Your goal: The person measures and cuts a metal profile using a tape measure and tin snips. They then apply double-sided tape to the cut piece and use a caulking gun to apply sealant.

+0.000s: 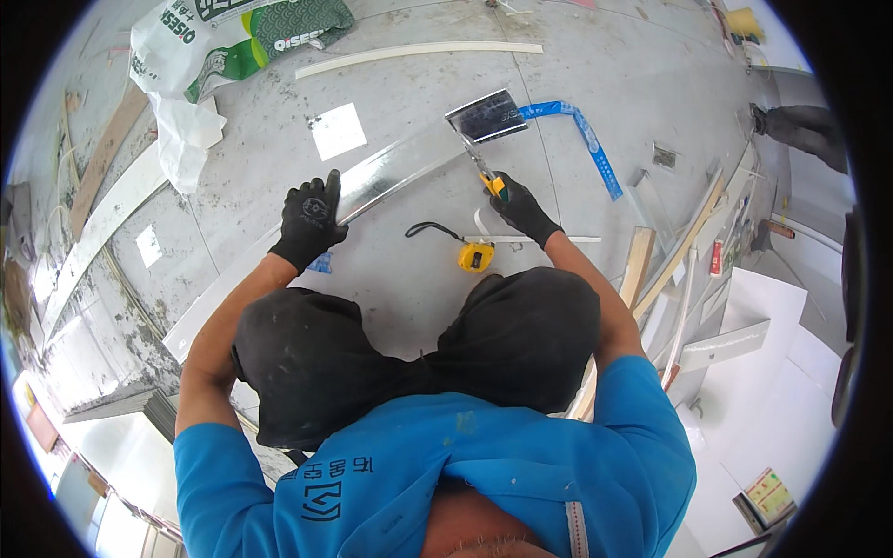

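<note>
A long shiny metal strip (400,169) runs slantwise over the floor, passing under my left forearm toward the lower left. My left hand (314,214), in a black glove, grips the strip's edge with the thumb pointing up. In my gloved right hand (521,206) are tin snips (475,158) with yellow handles. Their jaws reach the strip's far end, beside a dark, mirror-like end section (487,118). Whether the jaws have metal between them is too small to tell. Blue film (588,139) trails from that dark section. A yellow tape measure (475,258) lies before my knees.
A white and green sack (270,42) lies at the far left, with a pale strip (419,51) to its right. Wood and metal offcuts (684,232) lie on the right. A white sheet (338,131) sits beyond my left hand. Another person's leg (805,130) shows far right.
</note>
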`<state>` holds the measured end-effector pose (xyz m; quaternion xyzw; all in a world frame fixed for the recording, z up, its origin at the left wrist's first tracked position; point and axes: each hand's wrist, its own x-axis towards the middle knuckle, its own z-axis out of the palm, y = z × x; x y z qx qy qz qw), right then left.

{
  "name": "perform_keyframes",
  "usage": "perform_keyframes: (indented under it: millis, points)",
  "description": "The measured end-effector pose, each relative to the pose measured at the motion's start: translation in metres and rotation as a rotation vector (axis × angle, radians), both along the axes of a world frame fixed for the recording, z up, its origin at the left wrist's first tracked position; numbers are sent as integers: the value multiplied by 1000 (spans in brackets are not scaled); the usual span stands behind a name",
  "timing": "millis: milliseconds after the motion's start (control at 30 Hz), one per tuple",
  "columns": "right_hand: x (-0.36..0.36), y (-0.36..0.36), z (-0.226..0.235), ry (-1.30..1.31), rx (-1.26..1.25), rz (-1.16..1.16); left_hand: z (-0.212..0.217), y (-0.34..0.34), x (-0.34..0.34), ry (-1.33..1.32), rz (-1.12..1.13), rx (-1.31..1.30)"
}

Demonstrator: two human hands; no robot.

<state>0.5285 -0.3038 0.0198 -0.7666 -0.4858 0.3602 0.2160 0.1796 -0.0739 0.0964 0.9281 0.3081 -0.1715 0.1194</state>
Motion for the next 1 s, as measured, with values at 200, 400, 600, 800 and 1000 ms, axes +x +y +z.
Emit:
perform_keyframes:
  millis: [200,400,600,800,1000]
  points:
    - [-6,10,30,-12,-6,9,3,3,-5,-38,-17,26]
    - [-19,13,25,-152,-31,-18,0,7,-11,-42,-11,18]
    - [-24,10,16,-171,15,-60,-8,8,-18,-7,-51,-8]
    - [-12,8,29,-107,-22,-185,-33,17,-52,70,-92,-18]
    - [-7,32,40,482,-38,-433,-20,24,-54,7,-149,-43]
